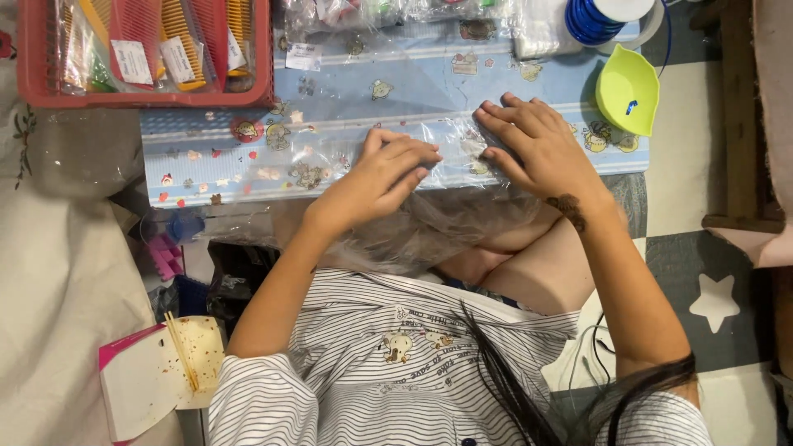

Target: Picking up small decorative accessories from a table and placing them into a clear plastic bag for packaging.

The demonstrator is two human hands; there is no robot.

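beside both hands (388, 169) (533, 140), red comb basket (33, 74), green dish (628, 91)

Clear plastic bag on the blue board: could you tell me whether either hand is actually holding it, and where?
Both hands press the clear plastic bag flat on the blue board: left hand near its middle, right hand on its right part. Neither clearly grips it.

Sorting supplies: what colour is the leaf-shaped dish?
Lime green leaf-shaped dish, clearest in the head view.
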